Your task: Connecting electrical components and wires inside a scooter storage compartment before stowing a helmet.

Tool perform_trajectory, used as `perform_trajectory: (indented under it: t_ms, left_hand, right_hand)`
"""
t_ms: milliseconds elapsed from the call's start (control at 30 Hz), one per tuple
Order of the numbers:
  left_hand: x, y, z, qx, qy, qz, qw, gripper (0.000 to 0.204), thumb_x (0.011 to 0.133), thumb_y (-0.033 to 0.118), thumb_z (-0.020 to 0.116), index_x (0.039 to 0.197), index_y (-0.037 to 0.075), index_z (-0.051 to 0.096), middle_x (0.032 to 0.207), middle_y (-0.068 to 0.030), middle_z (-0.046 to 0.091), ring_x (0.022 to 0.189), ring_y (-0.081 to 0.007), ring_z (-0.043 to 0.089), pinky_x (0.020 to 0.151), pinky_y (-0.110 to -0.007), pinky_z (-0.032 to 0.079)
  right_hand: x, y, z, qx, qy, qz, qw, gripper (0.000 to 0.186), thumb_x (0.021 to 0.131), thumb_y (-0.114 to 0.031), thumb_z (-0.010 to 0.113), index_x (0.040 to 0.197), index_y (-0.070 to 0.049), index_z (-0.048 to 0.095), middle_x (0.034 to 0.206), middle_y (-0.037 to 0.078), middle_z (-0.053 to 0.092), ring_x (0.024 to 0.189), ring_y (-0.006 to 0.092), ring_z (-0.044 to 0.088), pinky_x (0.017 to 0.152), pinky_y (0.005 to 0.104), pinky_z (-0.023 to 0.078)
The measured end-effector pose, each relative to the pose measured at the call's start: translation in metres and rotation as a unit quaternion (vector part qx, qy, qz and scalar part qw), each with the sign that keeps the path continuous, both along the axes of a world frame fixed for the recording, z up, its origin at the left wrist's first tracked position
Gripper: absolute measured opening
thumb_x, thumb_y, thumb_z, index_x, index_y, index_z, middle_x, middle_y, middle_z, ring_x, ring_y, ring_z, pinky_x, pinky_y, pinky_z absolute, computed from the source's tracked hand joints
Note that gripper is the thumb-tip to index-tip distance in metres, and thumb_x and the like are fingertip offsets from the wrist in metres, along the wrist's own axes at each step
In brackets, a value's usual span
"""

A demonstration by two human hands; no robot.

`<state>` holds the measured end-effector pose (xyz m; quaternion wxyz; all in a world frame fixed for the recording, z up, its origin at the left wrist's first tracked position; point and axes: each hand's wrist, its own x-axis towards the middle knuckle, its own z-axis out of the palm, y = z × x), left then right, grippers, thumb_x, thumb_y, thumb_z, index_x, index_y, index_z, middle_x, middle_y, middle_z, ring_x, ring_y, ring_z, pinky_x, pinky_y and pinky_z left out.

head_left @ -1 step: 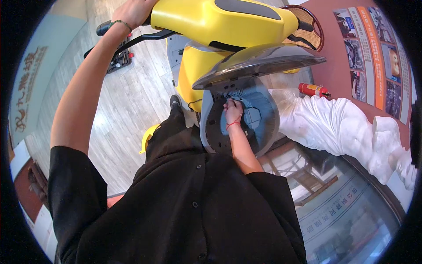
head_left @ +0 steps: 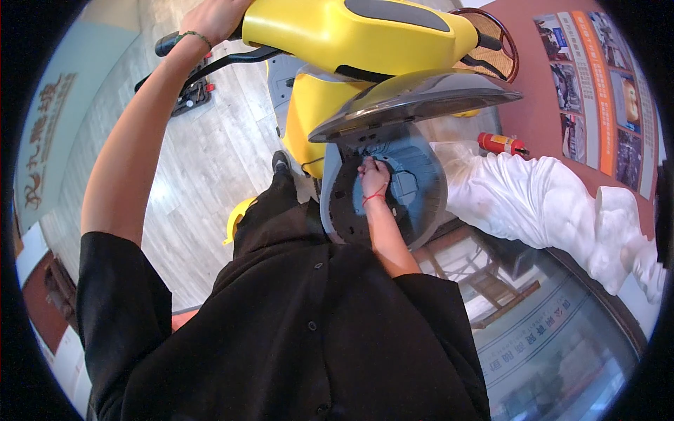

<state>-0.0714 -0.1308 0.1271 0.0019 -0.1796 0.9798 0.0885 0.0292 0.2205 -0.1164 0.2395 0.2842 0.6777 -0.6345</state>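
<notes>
A yellow floor-cleaning machine (head_left: 351, 31) is tipped back in front of me, so its round underside disc (head_left: 425, 203) faces me beneath a grey skirt (head_left: 414, 98). My left hand (head_left: 214, 17), a green band at its wrist, is raised to the top of the picture and closed around the machine's black handle (head_left: 165, 43). My right hand (head_left: 372, 175), with a red string at the wrist, reaches onto the disc. Its fingers curl on the blue-grey hub (head_left: 407, 186) at the centre. My black shirt fills the lower part of the view.
Pale wooden floor (head_left: 203, 161) lies to the left, with a black tool case (head_left: 193, 95) on it. A red fire extinguisher (head_left: 502, 144) and a white sculpture (head_left: 547, 203) stand on the right, above a glass case (head_left: 547, 337). Posters (head_left: 597, 84) cover the red wall.
</notes>
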Motion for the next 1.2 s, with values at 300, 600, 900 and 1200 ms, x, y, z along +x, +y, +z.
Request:
perform_trajectory:
  t_ms: [300,600,900,1200]
  left_hand:
    - [0.0,0.006,0.007,0.045,0.009,0.046,0.998,0.037,0.078,0.035,0.035,0.078,0.005,0.058,0.089,-0.0196,0.057,0.085,-0.0365,0.052,0.075,-0.04,0.04]
    - [0.0,-0.008,-0.005,-0.015,-0.006,-0.021,1.0,0.03,0.079,0.031,0.038,0.077,0.005,0.053,0.087,-0.019,0.057,0.083,-0.0367,0.052,0.072,-0.041,0.041]
    - [0.0,-0.001,-0.001,-0.004,-0.004,0.009,1.0,0.028,0.08,0.031,0.038,0.076,0.006,0.051,0.086,-0.0186,0.057,0.082,-0.0366,0.052,0.07,-0.042,0.041]
    - [0.001,0.002,0.002,-0.004,0.009,-0.01,1.0,0.031,0.08,0.033,0.038,0.079,0.006,0.052,0.088,-0.0188,0.057,0.084,-0.0376,0.051,0.073,-0.042,0.04]
  right_hand:
    - [0.0,-0.002,0.0,0.03,-0.006,0.017,0.999,0.031,0.085,-0.029,0.048,0.077,0.001,0.054,0.057,0.005,0.053,0.046,0.0087,0.048,0.039,0.0191,0.034]
    - [-0.006,-0.003,0.019,-0.011,-0.065,0.015,0.998,0.028,0.085,-0.025,0.05,0.08,0.003,0.052,0.06,0.006,0.054,0.047,0.0097,0.048,0.04,0.0199,0.035]
    - [-0.006,-0.004,0.015,0.052,0.035,0.064,0.996,0.027,0.086,-0.023,0.046,0.081,0.004,0.051,0.059,0.007,0.054,0.048,0.0098,0.048,0.043,0.0217,0.038]
    - [-0.003,-0.004,0.011,0.087,0.077,0.061,0.991,0.034,0.087,-0.028,0.045,0.075,0.002,0.051,0.056,0.006,0.053,0.046,0.0103,0.047,0.042,0.022,0.037]
